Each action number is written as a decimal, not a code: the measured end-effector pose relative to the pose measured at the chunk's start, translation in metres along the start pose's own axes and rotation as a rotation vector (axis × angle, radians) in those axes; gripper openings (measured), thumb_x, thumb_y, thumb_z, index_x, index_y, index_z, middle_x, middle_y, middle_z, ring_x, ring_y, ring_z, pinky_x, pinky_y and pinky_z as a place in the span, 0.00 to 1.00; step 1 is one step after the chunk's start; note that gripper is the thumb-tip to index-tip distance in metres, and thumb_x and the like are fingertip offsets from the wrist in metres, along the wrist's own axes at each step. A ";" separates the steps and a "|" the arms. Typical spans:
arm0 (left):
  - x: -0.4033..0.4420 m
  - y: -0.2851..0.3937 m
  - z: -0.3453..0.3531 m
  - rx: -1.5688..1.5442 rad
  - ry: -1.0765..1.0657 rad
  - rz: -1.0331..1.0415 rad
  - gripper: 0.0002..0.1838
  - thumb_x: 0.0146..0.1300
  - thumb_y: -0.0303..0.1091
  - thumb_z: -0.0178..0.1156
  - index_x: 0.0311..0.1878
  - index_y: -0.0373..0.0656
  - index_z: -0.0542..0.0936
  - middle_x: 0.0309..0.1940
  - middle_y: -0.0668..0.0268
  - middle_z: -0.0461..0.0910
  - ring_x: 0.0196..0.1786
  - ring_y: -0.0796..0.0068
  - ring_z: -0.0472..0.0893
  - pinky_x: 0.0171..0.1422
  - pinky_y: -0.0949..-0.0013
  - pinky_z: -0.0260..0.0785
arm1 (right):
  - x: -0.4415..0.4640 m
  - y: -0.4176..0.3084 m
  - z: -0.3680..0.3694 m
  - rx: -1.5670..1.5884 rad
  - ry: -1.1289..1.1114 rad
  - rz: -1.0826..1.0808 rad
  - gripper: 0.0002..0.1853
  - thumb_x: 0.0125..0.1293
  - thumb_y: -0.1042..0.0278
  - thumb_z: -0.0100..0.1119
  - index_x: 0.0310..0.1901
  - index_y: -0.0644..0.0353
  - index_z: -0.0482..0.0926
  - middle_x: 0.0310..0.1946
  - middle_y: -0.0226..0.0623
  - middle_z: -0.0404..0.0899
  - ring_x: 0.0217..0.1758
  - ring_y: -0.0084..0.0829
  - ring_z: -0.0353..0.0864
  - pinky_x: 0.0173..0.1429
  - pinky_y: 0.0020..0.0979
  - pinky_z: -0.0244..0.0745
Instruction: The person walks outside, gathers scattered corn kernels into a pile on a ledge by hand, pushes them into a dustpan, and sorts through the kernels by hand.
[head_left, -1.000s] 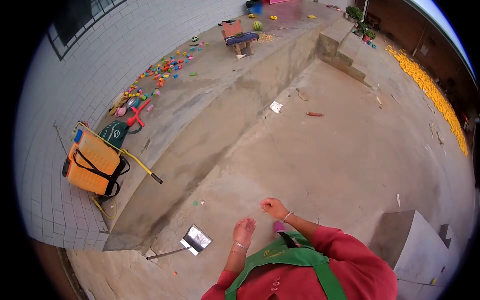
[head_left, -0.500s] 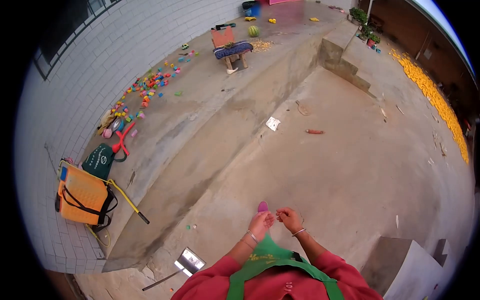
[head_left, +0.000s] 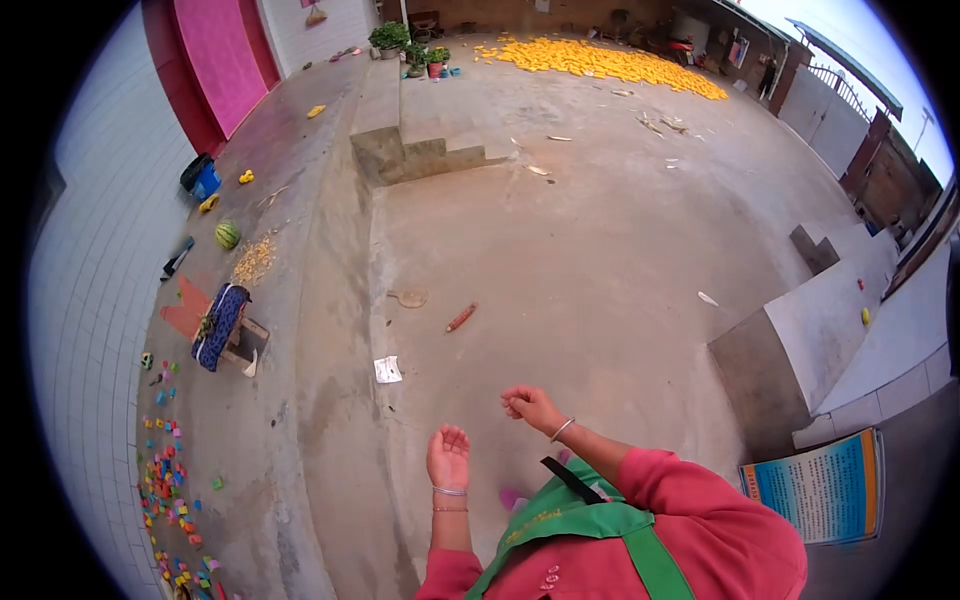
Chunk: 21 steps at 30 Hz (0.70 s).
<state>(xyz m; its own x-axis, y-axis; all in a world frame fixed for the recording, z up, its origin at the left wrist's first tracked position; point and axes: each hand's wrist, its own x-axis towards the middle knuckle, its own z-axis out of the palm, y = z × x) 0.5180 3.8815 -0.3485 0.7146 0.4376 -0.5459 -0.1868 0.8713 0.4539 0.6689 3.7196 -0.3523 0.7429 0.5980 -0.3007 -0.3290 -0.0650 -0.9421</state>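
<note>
The left hand (head_left: pixel 447 460) was released, palm bare; the right hand (head_left: pixel 533 408) was curled, contents impossible to tell. Ahead of them on brownish concrete floor (head_left: pixel 600 310) lay a flat white square (head_left: pixel 387 370) and, farther, a slim reddish-brown cylinder (head_left: pixel 461 318); no grasp seemed underway, touching either called for bending.

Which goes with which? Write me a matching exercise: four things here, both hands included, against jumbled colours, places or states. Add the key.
1. Left hand
2. Right hand
3. Watermelon
4. Corn cobs

A. Yellow, spread over the ground
B. Curled inward
C. Green-striped, on the raised ledge
D. Open, palm showing

Pairs: 1-D, 2-B, 3-C, 4-A
</note>
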 end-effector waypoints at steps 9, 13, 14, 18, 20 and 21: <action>0.145 -0.021 0.093 -0.030 -0.093 -0.228 0.10 0.67 0.38 0.50 0.39 0.44 0.76 0.34 0.66 0.79 0.41 0.71 0.77 0.50 0.64 0.72 | 0.103 -0.055 -0.124 0.251 0.414 -0.042 0.09 0.67 0.74 0.48 0.45 0.63 0.76 0.34 0.33 0.79 0.33 0.23 0.79 0.39 0.25 0.78; 0.213 -0.018 0.154 0.002 -0.074 -0.265 0.09 0.67 0.38 0.50 0.39 0.44 0.77 0.35 0.67 0.80 0.41 0.70 0.78 0.51 0.63 0.71 | 0.173 -0.082 -0.162 0.326 0.521 -0.025 0.08 0.66 0.74 0.48 0.45 0.63 0.76 0.33 0.33 0.79 0.33 0.23 0.79 0.39 0.25 0.78; 0.227 -0.018 0.175 0.011 -0.080 -0.277 0.09 0.67 0.38 0.50 0.39 0.44 0.77 0.35 0.67 0.80 0.41 0.70 0.78 0.51 0.63 0.71 | 0.191 -0.092 -0.171 0.331 0.536 -0.029 0.08 0.66 0.74 0.48 0.45 0.63 0.76 0.33 0.33 0.79 0.33 0.23 0.79 0.39 0.25 0.78; 0.294 -0.012 0.244 0.008 -0.094 -0.252 0.08 0.66 0.37 0.51 0.37 0.46 0.77 0.34 0.69 0.80 0.42 0.72 0.78 0.51 0.63 0.71 | 0.277 -0.126 -0.203 0.385 0.489 -0.062 0.09 0.66 0.73 0.48 0.44 0.63 0.76 0.34 0.33 0.79 0.33 0.22 0.79 0.39 0.25 0.78; 0.321 -0.012 0.260 -0.002 -0.065 -0.252 0.08 0.66 0.37 0.51 0.37 0.46 0.78 0.33 0.69 0.80 0.41 0.72 0.78 0.51 0.63 0.71 | 0.310 -0.137 -0.215 0.380 0.478 -0.050 0.09 0.66 0.73 0.48 0.44 0.63 0.76 0.34 0.33 0.79 0.33 0.22 0.79 0.39 0.25 0.78; 0.337 -0.013 0.269 -0.014 -0.063 -0.266 0.09 0.67 0.37 0.50 0.38 0.45 0.77 0.34 0.68 0.80 0.41 0.71 0.78 0.51 0.63 0.71 | 0.327 -0.146 -0.223 0.389 0.487 -0.047 0.09 0.66 0.73 0.49 0.44 0.63 0.76 0.34 0.33 0.79 0.33 0.22 0.78 0.39 0.25 0.78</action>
<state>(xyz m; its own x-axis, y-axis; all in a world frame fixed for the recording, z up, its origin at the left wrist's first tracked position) 0.9430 3.9579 -0.3491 0.7803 0.1782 -0.5994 0.0046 0.9569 0.2905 1.0898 3.7460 -0.3458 0.9121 0.1547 -0.3795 -0.4095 0.3032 -0.8605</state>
